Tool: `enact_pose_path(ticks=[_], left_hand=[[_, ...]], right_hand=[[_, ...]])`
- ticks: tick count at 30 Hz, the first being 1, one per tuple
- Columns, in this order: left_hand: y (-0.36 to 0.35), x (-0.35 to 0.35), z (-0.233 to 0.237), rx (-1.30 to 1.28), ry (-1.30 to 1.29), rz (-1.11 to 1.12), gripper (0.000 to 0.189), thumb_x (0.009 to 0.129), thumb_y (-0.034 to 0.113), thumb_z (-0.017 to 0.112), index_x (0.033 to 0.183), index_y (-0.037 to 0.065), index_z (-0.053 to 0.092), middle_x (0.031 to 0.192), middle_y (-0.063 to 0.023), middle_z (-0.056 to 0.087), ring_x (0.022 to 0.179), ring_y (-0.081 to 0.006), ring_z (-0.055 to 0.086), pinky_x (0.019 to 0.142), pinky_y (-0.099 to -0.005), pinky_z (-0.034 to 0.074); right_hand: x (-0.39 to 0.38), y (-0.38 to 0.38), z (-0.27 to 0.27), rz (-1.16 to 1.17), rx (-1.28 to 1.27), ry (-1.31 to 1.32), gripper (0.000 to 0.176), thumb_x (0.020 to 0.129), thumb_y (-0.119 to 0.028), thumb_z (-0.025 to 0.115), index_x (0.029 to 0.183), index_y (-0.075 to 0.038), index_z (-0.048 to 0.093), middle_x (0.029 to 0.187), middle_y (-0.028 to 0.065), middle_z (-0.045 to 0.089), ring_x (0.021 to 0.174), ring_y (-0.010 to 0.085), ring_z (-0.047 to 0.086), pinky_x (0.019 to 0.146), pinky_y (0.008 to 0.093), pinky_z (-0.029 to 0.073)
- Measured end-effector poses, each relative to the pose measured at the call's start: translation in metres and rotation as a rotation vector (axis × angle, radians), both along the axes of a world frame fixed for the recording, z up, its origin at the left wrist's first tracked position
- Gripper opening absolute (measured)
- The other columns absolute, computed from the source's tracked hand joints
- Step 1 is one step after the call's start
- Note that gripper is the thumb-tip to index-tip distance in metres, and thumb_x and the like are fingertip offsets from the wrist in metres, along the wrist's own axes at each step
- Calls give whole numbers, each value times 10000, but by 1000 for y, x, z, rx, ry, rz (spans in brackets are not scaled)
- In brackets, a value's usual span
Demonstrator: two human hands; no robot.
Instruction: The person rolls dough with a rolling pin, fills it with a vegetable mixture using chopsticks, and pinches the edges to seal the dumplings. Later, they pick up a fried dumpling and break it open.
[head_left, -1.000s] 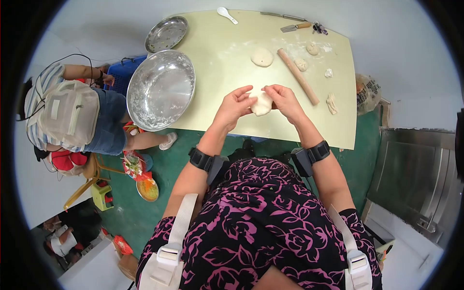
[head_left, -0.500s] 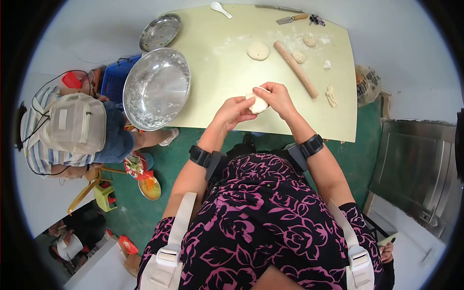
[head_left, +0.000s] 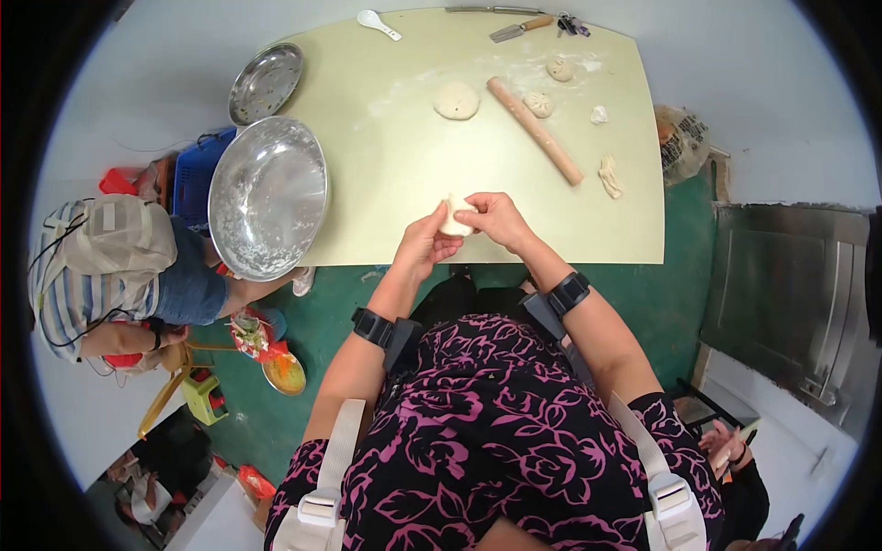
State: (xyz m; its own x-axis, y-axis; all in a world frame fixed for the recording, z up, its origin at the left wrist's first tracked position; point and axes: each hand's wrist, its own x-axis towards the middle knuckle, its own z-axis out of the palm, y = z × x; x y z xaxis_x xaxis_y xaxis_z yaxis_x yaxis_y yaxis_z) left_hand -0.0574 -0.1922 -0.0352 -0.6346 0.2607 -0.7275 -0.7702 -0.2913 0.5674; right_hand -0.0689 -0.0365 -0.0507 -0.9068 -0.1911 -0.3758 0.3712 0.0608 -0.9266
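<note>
Both hands are bunched up together at the near edge of the table [head_left: 395, 170], and they've got the same thing. Left hand [head_left: 424, 246] has its fingers curled up against the piece of dough [head_left: 453, 218] from the near side. Right hand [head_left: 496, 220] clamps it from the other side with the fingertips folded over the top. So the lump is pinched between the two, and most of it is hidden by fingers. Can't tell if it's resting on the tabletop or held just off it. Each wrist has a black band strapped on.

Further back on the table there's a rolling pin [head_left: 535, 130] lying at an angle, with a flattened dough disc [head_left: 457, 100] just to its left. Two dough balls [head_left: 538, 104] sit on its other side in a dusting of flour. A torn dough scrap [head_left: 609, 174] lies near the pin's closer end.

Over on the left, a big steel bowl [head_left: 268, 197] with flour stuck inside hangs partly over the table edge. A smaller steel plate [head_left: 265, 83] sits behind it. At the far edge there's a white spoon [head_left: 378, 24] and a scraper [head_left: 521, 28].

Another person [head_left: 110, 266] in a striped top is bent down low on the floor, left of the bowl, next to a blue crate [head_left: 193, 174].
</note>
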Motion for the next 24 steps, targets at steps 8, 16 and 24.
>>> enact_pose_path(ticks=[8,16,24], left_hand=[[23,-10,-46,-237,90,59,255,858,286,524,892,33,519,761,-91,612,571,-132,594,493,-209,480],[4,4,-50,-428,190,-143,517,853,211,508,1225,-44,256,744,-127,602,586,-181,601,509,-237,493],[-25,29,-55,-1496,1020,-225,607,690,178,663,1214,21,399,1027,-157,533,833,-286,510,704,-353,432]], right_hand=[[-43,46,-23,-2,652,331,465,708,-345,659,964,34,575,927,179,590,841,294,570,757,355,442],[-89,101,-66,-97,1430,464,404,769,-235,573,1117,-55,474,998,109,529,957,261,472,836,389,326],[-38,60,-34,-123,1124,714,415,795,-153,544,1181,-50,432,936,117,514,886,279,472,776,387,364]])
